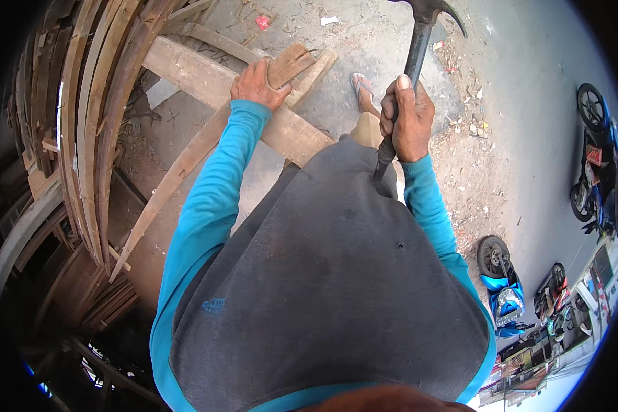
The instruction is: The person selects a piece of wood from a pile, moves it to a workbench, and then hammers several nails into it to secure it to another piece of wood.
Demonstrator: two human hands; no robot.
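Note:
My left hand (257,86) is closed around a long narrow wooden board (170,192), near its broken, splintered end. The board slants across a thick wooden beam (192,69), and its other end reaches down toward the lower left. Another short piece of wood (316,72) sticks out beyond the beam, beside my left hand. In my right hand (410,120) is a claw hammer (419,51), gripped by its dark handle with the thumb along the shaft. The hammer's head is raised at the top of the view, partly cut off, apart from the wood.
Stacked planks (93,123) stand close on the left. A sandalled foot (362,89) shows beyond the beam. Debris (470,127) lies along the edge of the grey road (535,137). To the right are a blue motorcycle (505,292) and another motorcycle (594,158).

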